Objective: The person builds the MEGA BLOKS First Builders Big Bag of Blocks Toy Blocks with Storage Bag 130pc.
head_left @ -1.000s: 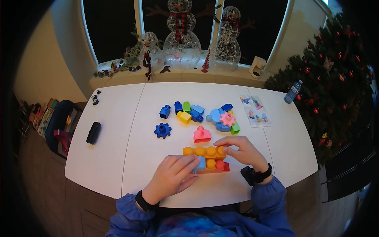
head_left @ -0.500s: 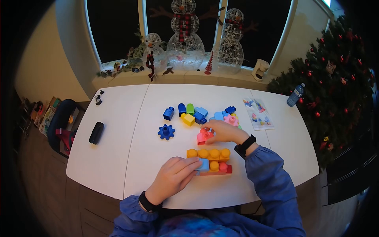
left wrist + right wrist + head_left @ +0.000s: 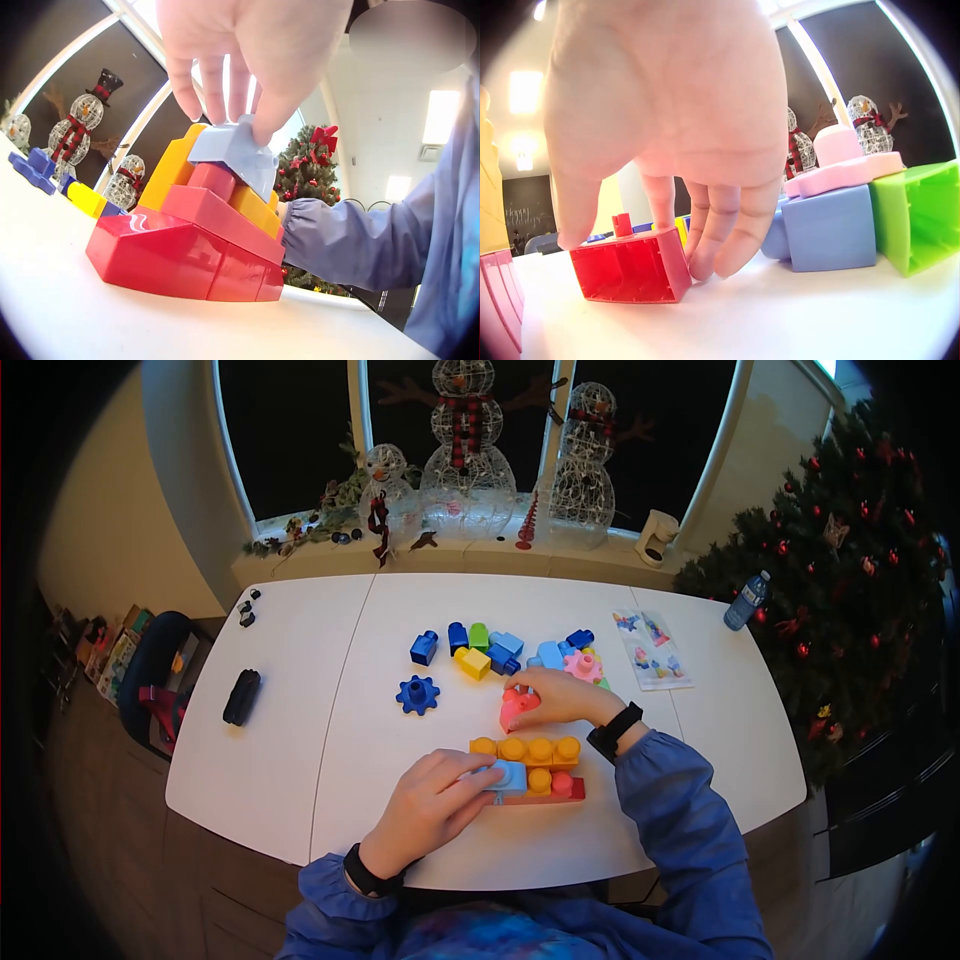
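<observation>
Fingers and thumb of my left hand (image 3: 425, 805) pinch a light blue block (image 3: 508, 778) on the left part of a layered build. That block (image 3: 238, 154) sits tilted over a pink stud in the left wrist view, above red bricks (image 3: 169, 259). A row of yellow-orange studs (image 3: 525, 750) runs along the build's far side. Beyond it, my right hand (image 3: 565, 695) grips a pinkish-red block (image 3: 517, 707) between thumb and fingers. The right wrist view shows this block (image 3: 630, 270) on its side, hollow underside visible, close to the table.
Blue, green and yellow blocks (image 3: 472, 663) lie beyond, beside a blue gear piece (image 3: 418, 695). A pink gear (image 3: 583, 666) rests among blocks at the right, near a picture sheet (image 3: 653, 650). A bottle (image 3: 747, 600) and black case (image 3: 242, 697) stand farther out.
My right hand has left the yellow row, reached away from the body and taken hold of the pinkish-red block, which has turned. My left hand has shifted slightly, showing more of the light blue block.
</observation>
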The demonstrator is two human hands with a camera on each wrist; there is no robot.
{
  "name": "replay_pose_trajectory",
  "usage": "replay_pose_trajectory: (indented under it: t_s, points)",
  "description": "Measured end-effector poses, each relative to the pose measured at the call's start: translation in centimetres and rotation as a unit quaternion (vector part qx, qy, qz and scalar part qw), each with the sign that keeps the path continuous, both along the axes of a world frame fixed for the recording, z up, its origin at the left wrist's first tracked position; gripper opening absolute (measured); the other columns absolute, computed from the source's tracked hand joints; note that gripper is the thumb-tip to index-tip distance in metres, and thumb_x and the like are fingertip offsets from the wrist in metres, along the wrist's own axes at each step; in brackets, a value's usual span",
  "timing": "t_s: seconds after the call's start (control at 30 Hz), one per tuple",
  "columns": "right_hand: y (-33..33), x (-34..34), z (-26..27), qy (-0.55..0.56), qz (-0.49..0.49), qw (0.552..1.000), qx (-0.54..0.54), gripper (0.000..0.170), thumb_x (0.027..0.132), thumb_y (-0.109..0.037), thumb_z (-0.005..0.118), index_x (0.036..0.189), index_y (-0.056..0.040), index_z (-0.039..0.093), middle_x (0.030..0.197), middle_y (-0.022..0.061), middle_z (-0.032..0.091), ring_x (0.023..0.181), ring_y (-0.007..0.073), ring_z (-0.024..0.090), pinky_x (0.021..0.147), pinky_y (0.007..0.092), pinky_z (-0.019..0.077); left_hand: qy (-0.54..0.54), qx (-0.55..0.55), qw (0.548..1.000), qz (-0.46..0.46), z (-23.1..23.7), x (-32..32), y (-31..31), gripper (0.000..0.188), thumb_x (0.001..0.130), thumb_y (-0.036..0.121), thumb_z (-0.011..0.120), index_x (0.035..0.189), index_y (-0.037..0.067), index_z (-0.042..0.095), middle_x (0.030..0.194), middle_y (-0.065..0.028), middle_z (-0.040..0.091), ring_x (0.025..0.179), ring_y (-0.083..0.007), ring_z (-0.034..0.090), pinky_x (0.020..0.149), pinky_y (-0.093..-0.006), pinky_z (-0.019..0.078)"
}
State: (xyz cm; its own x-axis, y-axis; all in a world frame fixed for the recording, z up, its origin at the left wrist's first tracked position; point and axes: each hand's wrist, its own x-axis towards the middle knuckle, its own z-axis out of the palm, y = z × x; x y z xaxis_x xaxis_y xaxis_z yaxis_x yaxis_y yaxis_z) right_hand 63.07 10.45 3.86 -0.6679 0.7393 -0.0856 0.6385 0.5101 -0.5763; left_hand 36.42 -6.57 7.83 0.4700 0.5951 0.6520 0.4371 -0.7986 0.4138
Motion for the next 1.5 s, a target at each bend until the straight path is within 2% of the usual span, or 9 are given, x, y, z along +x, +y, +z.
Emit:
replay_pose_trajectory:
  t_s: [0.2, 0.3, 0.4, 0.5, 0.6, 0.9, 1.03, 1.23, 1.5]
  points:
    - [-1.8, -0.2, 1.9, 0.014, -0.031, 0.998, -0.049, 0.067, 0.075, -0.038, 0.092, 0.124, -0.0083, 0.056, 0.114, 0.0175, 0.069, 0.106, 0.0341, 0.068, 0.089, 0.0396, 0.0539, 0.011, -0.017, 1.0, 0.004, 0.5, 0.1, -0.2, 0.042, 0.078, 0.001, 0.083, 0.118, 0.009, 0.072, 0.119, -0.0101, 0.071, 0.099, -0.0291, 0.068, 0.082, -0.0382, 0.0573]
    - [-2.7, 0.2, 2.8, 0.003, -0.06, 0.997, -0.039, 0.07, 0.075, -0.031, 0.092, 0.13, -0.0106, 0.053, 0.112, 0.0175, 0.07, 0.103, 0.0331, 0.07, 0.088, 0.0392, 0.0547, 0.006, -0.021, 1.0, 0.006, 0.5, 0.1, -0.3, 0.043, 0.078, 0.001, 0.083, 0.118, 0.01, 0.072, 0.118, -0.0096, 0.071, 0.099, -0.029, 0.068, 0.081, -0.038, 0.0571]
    - [-4.2, 1.4, 5.8, 0.081, -0.115, 0.99, 0.025, 0.065, 0.078, -0.02, 0.088, 0.132, -0.0092, 0.053, 0.116, 0.0131, 0.067, 0.105, 0.0265, 0.069, 0.09, 0.0345, 0.0545, 0.003, -0.023, 1.0, 0.009, 0.2, 0.0, -0.4, 0.043, 0.078, 0.001, 0.084, 0.118, 0.01, 0.073, 0.115, -0.0088, 0.071, 0.097, -0.0286, 0.067, 0.08, -0.0377, 0.057]
    - [-7.1, 2.8, 7.4, 0.2, -0.159, 0.962, 0.096, 0.069, 0.077, -0.018, 0.089, 0.135, -0.0109, 0.052, 0.119, 0.0179, 0.071, 0.103, 0.0286, 0.071, 0.088, 0.0376, 0.0564, 0.002, -0.027, 1.0, 0.012, 0.1, -0.1, -0.3, 0.043, 0.077, 0.002, 0.084, 0.118, 0.01, 0.073, 0.111, -0.0081, 0.072, 0.095, -0.0282, 0.067, 0.078, -0.0375, 0.0568]
    - [-11.4, 3.2, 8.0, 0.29, -0.154, 0.933, 0.149, 0.072, 0.075, -0.014, 0.091, 0.135, -0.0087, 0.052, 0.12, 0.0169, 0.071, 0.102, 0.0273, 0.072, 0.087, 0.0355, 0.0571, -0.001, -0.025, 1.0, 0.014, 0.0, 0.0, -0.3, 0.043, 0.077, 0.002, 0.085, 0.117, 0.011, 0.074, 0.109, -0.0076, 0.072, 0.094, -0.0279, 0.067, 0.078, -0.0375, 0.0567]
    - [-17.9, 1.8, 5.3, 0.222, -0.109, 0.938, 0.244, 0.063, 0.071, -0.011, 0.096, 0.124, -0.0065, 0.063, 0.12, 0.0143, 0.071, 0.105, 0.032, 0.071, 0.085, 0.0381, 0.0591, 0.0, -0.029, 0.999, 0.015, 0.0, -0.2, -0.3, 0.043, 0.076, 0.002, 0.086, 0.117, 0.011, 0.074, 0.108, -0.0071, 0.072, 0.093, -0.0275, 0.067, 0.078, -0.037, 0.0566]
    - [-17.9, 1.2, 4.3, 0.181, -0.089, 0.937, 0.285, 0.065, 0.069, -0.015, 0.096, 0.126, -0.0075, 0.065, 0.129, 0.0126, 0.069, 0.119, 0.0337, 0.066, 0.099, 0.0429, 0.054, -0.001, -0.035, 0.999, 0.017, 0.1, -0.2, -0.5, 0.043, 0.077, 0.002, 0.085, 0.118, 0.011, 0.074, 0.108, -0.0071, 0.072, 0.093, -0.0274, 0.067, 0.078, -0.0369, 0.0564]
    - [-18.4, 1.8, 4.4, 0.175, -0.08, 0.948, 0.254, 0.064, 0.073, -0.021, 0.095, 0.128, -0.0096, 0.065, 0.145, 0.0141, 0.061, 0.133, 0.0345, 0.059, 0.108, 0.0461, 0.0472, 0.001, -0.033, 0.999, 0.016, 0.2, -0.2, -0.4, 0.045, 0.076, 0.001, 0.085, 0.118, 0.011, 0.074, 0.108, -0.0071, 0.072, 0.093, -0.0277, 0.067, 0.078, -0.0372, 0.0564]
    - [-18.7, 1.6, 4.0, 0.196, -0.091, 0.948, 0.235, 0.057, 0.078, -0.017, 0.091, 0.128, -0.0091, 0.066, 0.15, 0.0154, 0.058, 0.138, 0.0358, 0.056, 0.108, 0.045, 0.0483, 0.009, -0.025, 1.0, 0.009, 0.3, -0.1, -0.3, 0.047, 0.076, 0.0, 0.084, 0.121, 0.011, 0.074, 0.109, -0.0085, 0.071, 0.096, -0.0291, 0.067, 0.081, -0.0382, 0.0567]
